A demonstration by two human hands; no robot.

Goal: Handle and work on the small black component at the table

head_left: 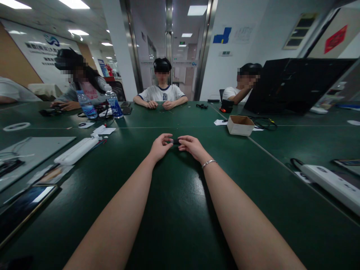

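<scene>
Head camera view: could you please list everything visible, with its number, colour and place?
table: one, dark green, foreground
small object: one, black, centre
open box: one, white, brown inside, right
bottles: two, clear, blue labels, back left
power strips: two, white, left and right
phones: several, dark, both sides
ring: one, white, left
cables: several, mostly black, both sides
bulky object: one, black, back right
people: four, mostly in white, back and left
headsets: three, black, back
other clutter: count unclear
bracelet: one, silver, right wrist
left hand: one, bare, at small object's left end
right hand: one, bare, pinching its right end
</scene>
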